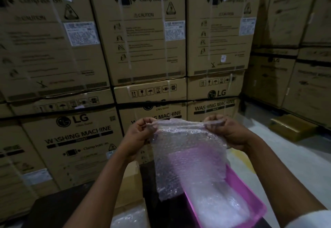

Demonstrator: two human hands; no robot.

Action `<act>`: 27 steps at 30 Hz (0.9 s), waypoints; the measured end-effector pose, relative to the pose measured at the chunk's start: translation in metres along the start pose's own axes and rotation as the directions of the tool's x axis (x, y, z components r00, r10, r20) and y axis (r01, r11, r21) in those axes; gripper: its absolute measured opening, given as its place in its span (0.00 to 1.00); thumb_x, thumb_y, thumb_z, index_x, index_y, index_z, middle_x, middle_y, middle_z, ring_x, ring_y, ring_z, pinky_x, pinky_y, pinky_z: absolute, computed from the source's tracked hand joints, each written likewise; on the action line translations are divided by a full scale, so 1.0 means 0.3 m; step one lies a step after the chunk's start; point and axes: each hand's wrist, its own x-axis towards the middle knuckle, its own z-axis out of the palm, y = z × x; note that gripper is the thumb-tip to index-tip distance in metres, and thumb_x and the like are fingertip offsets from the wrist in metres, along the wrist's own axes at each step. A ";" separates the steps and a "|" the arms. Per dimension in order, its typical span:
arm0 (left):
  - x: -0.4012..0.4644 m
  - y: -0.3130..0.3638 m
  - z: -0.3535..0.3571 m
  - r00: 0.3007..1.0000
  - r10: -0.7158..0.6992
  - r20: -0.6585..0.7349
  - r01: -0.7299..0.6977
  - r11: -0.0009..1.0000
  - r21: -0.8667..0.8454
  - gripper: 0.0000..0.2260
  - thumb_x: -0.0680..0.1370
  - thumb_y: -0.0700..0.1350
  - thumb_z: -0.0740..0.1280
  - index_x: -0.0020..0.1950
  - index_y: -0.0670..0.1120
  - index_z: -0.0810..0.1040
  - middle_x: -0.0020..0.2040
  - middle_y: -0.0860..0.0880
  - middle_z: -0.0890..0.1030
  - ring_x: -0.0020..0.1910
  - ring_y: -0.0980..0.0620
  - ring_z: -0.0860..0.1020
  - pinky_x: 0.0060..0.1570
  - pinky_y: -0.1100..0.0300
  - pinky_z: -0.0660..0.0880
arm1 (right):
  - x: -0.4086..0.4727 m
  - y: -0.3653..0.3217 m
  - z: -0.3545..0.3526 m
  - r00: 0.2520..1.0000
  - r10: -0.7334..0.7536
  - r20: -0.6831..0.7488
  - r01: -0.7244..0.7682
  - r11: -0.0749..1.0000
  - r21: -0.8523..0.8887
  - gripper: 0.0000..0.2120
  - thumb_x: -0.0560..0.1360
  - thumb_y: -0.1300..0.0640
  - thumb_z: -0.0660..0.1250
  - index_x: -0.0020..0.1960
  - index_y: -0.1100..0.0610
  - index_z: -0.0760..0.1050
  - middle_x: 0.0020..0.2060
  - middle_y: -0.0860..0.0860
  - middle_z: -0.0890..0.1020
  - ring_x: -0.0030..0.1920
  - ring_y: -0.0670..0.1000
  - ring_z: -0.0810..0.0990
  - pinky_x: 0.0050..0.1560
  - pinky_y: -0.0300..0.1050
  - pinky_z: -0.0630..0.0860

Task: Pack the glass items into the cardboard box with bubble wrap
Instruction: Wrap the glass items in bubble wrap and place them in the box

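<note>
Both hands raised, a sheet of bubble wrap [186, 149] stretched between them. We pinch its top edge with the left hand [141, 134] at one corner and the right hand [227, 133] at the other; the fingers of each are curled tight over the edge, thumb against forefinger, so that the edge bunches into a taut cord between the two fists. Below the fingers the sheet hangs free, and its lower end trails into a pink tray [250, 190] that already holds more wrap. Under the left wrist we see part of a cardboard box [129, 184], open, with a further piece of wrap lying near its lower corner. No glass item can be made out; whether one lies beneath the wrap in the tray we cannot tell. Stacked washing machine cartons [143, 39] stand behind the fingers.

We judge the step in hand to be opening out or parting a sheet before wrapping. To do it well, we keep the two pinches level and pull evenly outward, so the film spreads flat and does not tear crookedly. We lift until the trailing end is free of the tray, so nothing is dragged out with it.
</note>
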 end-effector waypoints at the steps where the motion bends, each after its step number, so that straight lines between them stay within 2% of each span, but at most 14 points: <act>1: -0.003 0.010 -0.011 0.999 0.048 0.017 -0.048 0.999 0.023 0.06 0.77 0.34 0.64 0.46 0.44 0.77 0.40 0.53 0.83 0.39 0.55 0.80 0.40 0.60 0.77 | -0.005 -0.012 -0.004 1.000 0.010 -0.015 -0.010 1.000 -0.025 0.10 0.74 0.75 0.60 0.48 0.63 0.76 0.45 0.58 0.81 0.46 0.55 0.80 0.46 0.46 0.80; 4: -0.012 0.043 -0.049 0.988 0.144 0.046 -0.147 0.987 0.064 0.13 0.77 0.30 0.62 0.40 0.44 0.78 0.37 0.53 0.81 0.37 0.56 0.79 0.40 0.64 0.76 | -0.011 -0.037 -0.012 0.999 0.019 -0.027 -0.020 0.999 -0.038 0.21 0.74 0.80 0.51 0.43 0.61 0.76 0.44 0.56 0.81 0.44 0.53 0.79 0.39 0.42 0.80; 6: -0.015 0.063 -0.072 0.987 0.140 0.079 -0.131 0.985 -0.109 0.13 0.75 0.31 0.61 0.37 0.46 0.79 0.39 0.48 0.79 0.37 0.54 0.78 0.38 0.63 0.76 | -0.007 -0.046 -0.014 1.000 -0.001 -0.004 0.000 1.000 -0.024 0.23 0.74 0.79 0.51 0.42 0.58 0.78 0.44 0.55 0.80 0.45 0.54 0.77 0.38 0.42 0.78; 8: -0.021 0.070 -0.097 0.986 0.078 0.150 -0.016 0.926 -0.377 0.04 0.74 0.41 0.62 0.43 0.45 0.76 0.46 0.43 0.76 0.41 0.47 0.76 0.40 0.57 0.75 | 0.003 -0.048 -0.014 1.000 -0.018 0.008 0.018 1.000 0.002 0.22 0.75 0.78 0.53 0.41 0.56 0.79 0.45 0.56 0.79 0.45 0.57 0.74 0.38 0.42 0.76; 9: -0.026 0.066 -0.099 0.985 0.036 0.167 0.036 0.912 -0.408 0.09 0.75 0.49 0.62 0.48 0.45 0.75 0.51 0.42 0.76 0.44 0.43 0.77 0.44 0.53 0.76 | 0.004 -0.051 -0.009 1.000 -0.016 0.020 0.016 1.000 0.024 0.21 0.75 0.77 0.55 0.41 0.55 0.79 0.44 0.56 0.79 0.44 0.56 0.74 0.38 0.41 0.76; 11: -0.040 0.052 -0.095 0.978 -0.082 0.192 0.127 0.964 -0.235 0.25 0.76 0.66 0.55 0.60 0.48 0.72 0.57 0.40 0.80 0.52 0.37 0.80 0.51 0.45 0.78 | 0.003 -0.062 0.004 0.999 -0.016 0.034 0.015 0.999 0.038 0.21 0.74 0.76 0.55 0.40 0.56 0.79 0.41 0.54 0.80 0.42 0.54 0.74 0.42 0.43 0.76; 12: -0.046 0.053 -0.086 0.970 -0.141 0.199 0.169 0.977 -0.133 0.29 0.74 0.70 0.54 0.63 0.50 0.71 0.58 0.40 0.81 0.55 0.38 0.80 0.54 0.43 0.78 | 0.002 -0.069 0.012 0.999 -0.023 0.037 0.022 1.000 0.014 0.21 0.73 0.77 0.54 0.40 0.57 0.79 0.40 0.54 0.80 0.42 0.55 0.73 0.44 0.47 0.74; 14: -0.059 0.069 -0.064 0.951 -0.224 0.212 0.217 0.975 0.056 0.29 0.71 0.67 0.62 0.64 0.49 0.73 0.58 0.41 0.81 0.56 0.40 0.81 0.56 0.45 0.78 | 0.000 -0.082 0.024 0.998 -0.036 0.043 0.038 0.998 -0.040 0.17 0.72 0.75 0.55 0.41 0.59 0.78 0.41 0.54 0.80 0.43 0.57 0.71 0.46 0.49 0.70; 17: -0.067 0.077 -0.067 0.944 -0.254 0.209 0.202 0.949 0.244 0.16 0.73 0.48 0.72 0.58 0.43 0.79 0.54 0.44 0.82 0.50 0.46 0.81 0.52 0.51 0.79 | 0.003 -0.096 0.043 0.999 -0.034 0.019 0.035 0.997 -0.062 0.18 0.76 0.70 0.55 0.40 0.57 0.81 0.41 0.57 0.80 0.40 0.57 0.70 0.39 0.47 0.72; 18: -0.069 0.072 -0.074 0.942 -0.255 0.217 0.194 0.944 0.267 0.13 0.72 0.44 0.72 0.55 0.41 0.80 0.51 0.44 0.82 0.47 0.47 0.80 0.49 0.53 0.78 | 0.004 -0.096 0.046 1.000 -0.031 0.000 0.031 0.998 -0.046 0.16 0.75 0.66 0.56 0.40 0.57 0.81 0.41 0.59 0.78 0.40 0.58 0.67 0.37 0.47 0.70; 21: -0.088 0.075 -0.085 0.940 -0.239 0.242 0.175 0.950 0.257 0.10 0.69 0.44 0.72 0.47 0.41 0.80 0.42 0.47 0.82 0.41 0.51 0.79 0.44 0.57 0.76 | -0.013 -0.096 0.058 0.998 -0.058 -0.003 0.058 0.998 0.021 0.13 0.69 0.55 0.60 0.40 0.61 0.82 0.41 0.59 0.79 0.39 0.59 0.61 0.37 0.47 0.62; 24: -0.094 0.084 -0.109 0.958 -0.176 0.228 0.139 0.976 0.170 0.08 0.71 0.43 0.71 0.44 0.43 0.75 0.41 0.48 0.80 0.41 0.51 0.79 0.44 0.56 0.77 | -0.032 -0.111 0.091 1.000 -0.019 0.005 0.019 1.000 -0.017 0.19 0.66 0.43 0.73 0.42 0.60 0.79 0.40 0.55 0.80 0.40 0.58 0.69 0.42 0.48 0.67; 25: -0.097 0.088 -0.115 0.962 -0.156 0.225 0.130 0.983 0.129 0.07 0.72 0.43 0.71 0.44 0.44 0.73 0.41 0.48 0.80 0.42 0.51 0.79 0.46 0.53 0.77 | -0.035 -0.116 0.104 1.000 -0.008 -0.003 0.008 0.998 -0.057 0.19 0.64 0.48 0.77 0.45 0.59 0.76 0.41 0.55 0.79 0.42 0.56 0.73 0.42 0.49 0.71; 27: -0.105 0.099 -0.126 0.970 -0.129 0.204 0.119 0.991 0.063 0.09 0.72 0.42 0.70 0.44 0.44 0.70 0.40 0.48 0.79 0.42 0.50 0.81 0.48 0.48 0.79 | -0.039 -0.123 0.132 1.000 0.005 -0.011 -0.006 0.997 -0.071 0.20 0.63 0.62 0.75 0.53 0.60 0.73 0.45 0.58 0.79 0.45 0.55 0.78 0.47 0.49 0.76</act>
